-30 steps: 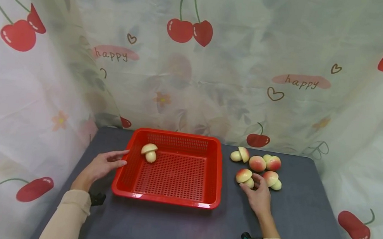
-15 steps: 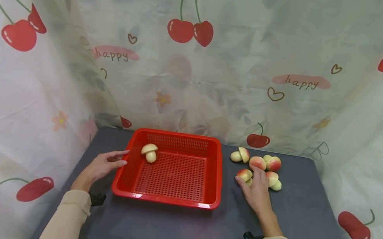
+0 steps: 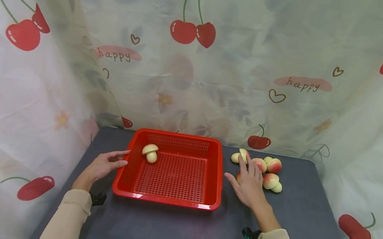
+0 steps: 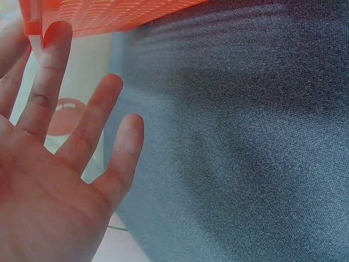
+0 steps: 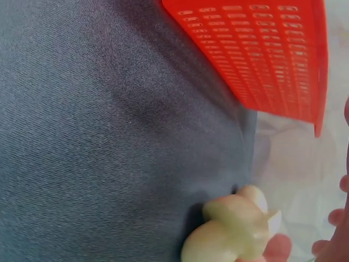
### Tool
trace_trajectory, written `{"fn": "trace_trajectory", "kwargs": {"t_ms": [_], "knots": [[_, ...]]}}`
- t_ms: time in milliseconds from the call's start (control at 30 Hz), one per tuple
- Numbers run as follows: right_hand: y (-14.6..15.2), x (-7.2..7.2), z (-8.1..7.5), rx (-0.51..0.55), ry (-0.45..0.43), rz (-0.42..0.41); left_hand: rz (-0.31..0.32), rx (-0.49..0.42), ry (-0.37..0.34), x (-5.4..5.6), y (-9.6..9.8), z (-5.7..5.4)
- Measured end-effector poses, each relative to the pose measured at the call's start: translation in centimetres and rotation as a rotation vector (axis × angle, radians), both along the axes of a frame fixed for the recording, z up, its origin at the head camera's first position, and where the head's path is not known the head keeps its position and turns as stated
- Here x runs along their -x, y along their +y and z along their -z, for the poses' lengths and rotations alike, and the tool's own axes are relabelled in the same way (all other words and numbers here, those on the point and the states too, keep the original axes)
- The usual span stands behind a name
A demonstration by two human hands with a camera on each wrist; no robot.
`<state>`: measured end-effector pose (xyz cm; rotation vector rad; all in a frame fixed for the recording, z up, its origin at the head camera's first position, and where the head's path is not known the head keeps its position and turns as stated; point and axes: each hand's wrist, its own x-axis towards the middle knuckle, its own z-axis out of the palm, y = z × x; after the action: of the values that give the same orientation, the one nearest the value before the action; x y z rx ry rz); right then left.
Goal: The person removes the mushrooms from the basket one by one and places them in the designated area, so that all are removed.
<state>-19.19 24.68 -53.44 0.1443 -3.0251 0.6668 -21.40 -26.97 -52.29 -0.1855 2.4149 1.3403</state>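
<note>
My left hand (image 3: 104, 166) touches the left rim of a red plastic basket (image 3: 165, 201) with its fingers extended; the left wrist view shows fingertips against the basket's side (image 4: 125, 13). One cream toy mushroom (image 3: 151, 153) lies inside, near the back left. Right of the basket, my right hand (image 3: 249, 186) spreads its fingers over a group of toy mushrooms and grips nothing. Its palm mostly hides one mushroom, whose rounded body (image 5: 234, 224) shows in the right wrist view. The fingertips overlap a cream and red mushroom (image 3: 244, 153) at the back.
Other red and cream mushrooms lie close to the right hand: one at the back (image 3: 273, 166), one in front (image 3: 270, 181) and one between (image 3: 259, 165). A dark grey cloth (image 3: 179, 231) covers the table. Cherry-printed curtains (image 3: 232, 61) enclose the back and sides.
My right hand has moved left and its fingers have spread, from beside the front-left mushroom to over it. My left hand and the basket have stayed put.
</note>
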Motion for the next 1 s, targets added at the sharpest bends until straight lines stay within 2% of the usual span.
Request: {"fn": "trace_trajectory", "kwargs": {"t_ms": [467,700,1000], "knots": [[-2.1,1.0,-1.5,-0.171,-0.014,-0.115,-0.009,-0.009,0.01,0.0,0.0,0.1],[-3.3,1.5,-2.4,-0.205,0.035,-0.188,-0.008,-0.037,-0.011,0.1,0.2,0.4],[-5.7,2.1,-3.6,-0.222,0.013,-0.271,-0.028,-0.041,-0.032,0.3,-0.3,0.4]]}}
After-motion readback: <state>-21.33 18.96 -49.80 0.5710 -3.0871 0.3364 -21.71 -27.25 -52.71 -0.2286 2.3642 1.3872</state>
